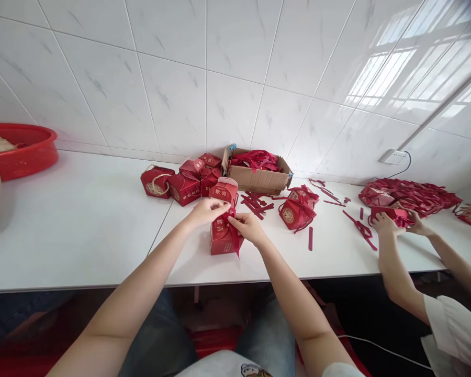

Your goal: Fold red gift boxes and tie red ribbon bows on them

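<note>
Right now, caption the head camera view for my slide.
Left hand and right hand at a red ribbon on a red box, an open carton of red ribbons behind.

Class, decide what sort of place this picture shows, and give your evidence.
Probably a small packing workroom: several people's hands share a long white table, with red gift boxes and a cardboard carton full of ribbons.

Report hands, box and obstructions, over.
Right hand pinching red ribbon on red box; left hand alongside. Box resting on table. Brown carton behind, clear of both hands.
</note>
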Tool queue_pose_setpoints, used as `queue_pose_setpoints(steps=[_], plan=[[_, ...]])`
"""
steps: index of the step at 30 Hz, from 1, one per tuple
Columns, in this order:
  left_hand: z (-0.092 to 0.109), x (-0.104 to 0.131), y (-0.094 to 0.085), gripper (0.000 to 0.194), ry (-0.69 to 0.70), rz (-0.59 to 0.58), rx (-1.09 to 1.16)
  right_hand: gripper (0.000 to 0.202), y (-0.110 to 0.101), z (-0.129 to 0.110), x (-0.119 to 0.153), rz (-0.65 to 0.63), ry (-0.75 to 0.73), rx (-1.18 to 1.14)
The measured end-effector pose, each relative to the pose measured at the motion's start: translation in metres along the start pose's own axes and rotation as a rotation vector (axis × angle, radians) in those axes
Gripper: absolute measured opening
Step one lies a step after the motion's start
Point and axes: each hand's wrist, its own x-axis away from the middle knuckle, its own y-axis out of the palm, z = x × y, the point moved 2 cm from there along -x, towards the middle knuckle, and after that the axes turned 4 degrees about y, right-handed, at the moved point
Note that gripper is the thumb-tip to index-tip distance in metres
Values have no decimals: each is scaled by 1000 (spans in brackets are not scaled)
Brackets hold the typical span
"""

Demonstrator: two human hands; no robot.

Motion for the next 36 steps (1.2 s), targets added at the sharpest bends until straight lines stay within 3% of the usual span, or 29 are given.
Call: queue_pose_setpoints(steps=[2, 6, 9, 11, 13, 16, 20, 23, 25, 28, 30, 32, 34, 36], plan=[[-5, 8, 1, 40, 10, -42, 2, 40, 0, 1, 0, -7, -11, -1], [-9, 13, 1, 30, 34, 12, 30, 39, 1, 3, -1, -12, -9, -7], [-6, 7, 0, 36, 154, 9, 100, 39, 1, 4, -2, -24, -7, -9], [-3, 0, -2, 45, 218, -66, 125, 41, 1, 4, -2, -28, -7, -7], [1, -8, -4, 33, 235, -195, 112, 42, 1, 3, -2, -32, -8, -5], [14, -18, -12, 17, 245, -304, 98, 42, 2, 1, -1, -35, -14, 3], [43, -30, -22, 26, 248, -390, 142, 39, 3, -1, 0, -25, -35, 38], [64, -40, -17, 30, 335, -464, 65, 36, 4, -3, 1, -15, -49, 70], [70, -47, -10, 29, 417, -406, -93, 36, 4, -4, 2, -4, -55, 91], [69, -50, -3, 19, 503, -138, -388, 37, 4, -5, 2, 12, -60, 116], [60, -43, -5, 7, 448, 28, -480, 37, 4, -4, 2, 21, -64, 126], [47, -30, -10, 21, 276, 93, -458, 38, 4, -3, 2, 33, -70, 132], [33, -14, -12, 42, 97, 23, -415, 40, 4, -1, 2, 45, -79, 137], [19, 1, -11, 48, 36, -97, -345, 41, 4, 1, 2, 52, -90, 141]])
